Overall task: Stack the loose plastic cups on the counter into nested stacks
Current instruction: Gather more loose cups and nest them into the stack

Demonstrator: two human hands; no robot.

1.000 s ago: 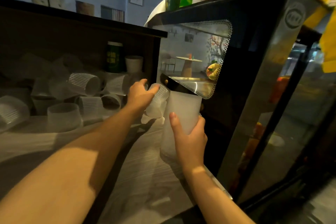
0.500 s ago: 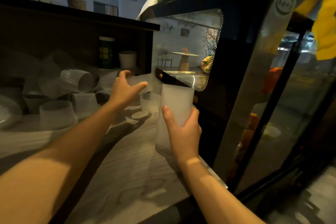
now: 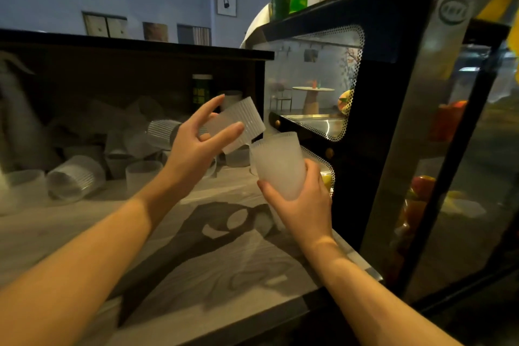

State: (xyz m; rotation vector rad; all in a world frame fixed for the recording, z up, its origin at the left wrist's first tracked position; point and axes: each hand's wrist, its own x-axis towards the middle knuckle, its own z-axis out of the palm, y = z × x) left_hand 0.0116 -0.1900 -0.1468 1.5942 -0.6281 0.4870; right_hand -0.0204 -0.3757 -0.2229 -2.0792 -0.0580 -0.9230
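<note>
My right hand (image 3: 302,202) grips the lower part of a frosted nested stack of cups (image 3: 278,163), held upright above the counter (image 3: 196,247). My left hand (image 3: 196,146) holds a single ribbed translucent cup (image 3: 241,123) between thumb and fingers, tilted, its rim just up and left of the stack's open top. Several loose ribbed cups (image 3: 75,180) lie and stand at the back left of the counter, some on their sides.
A black glass display case (image 3: 393,121) stands right beside the stack on the right. A dark shelf top (image 3: 134,45) overhangs the cups at the back. A green can (image 3: 201,91) stands behind the loose cups.
My left hand has lifted a single cup from the pile and brought it up to the top of the stack. My right hand has raised the stack off the counter.
</note>
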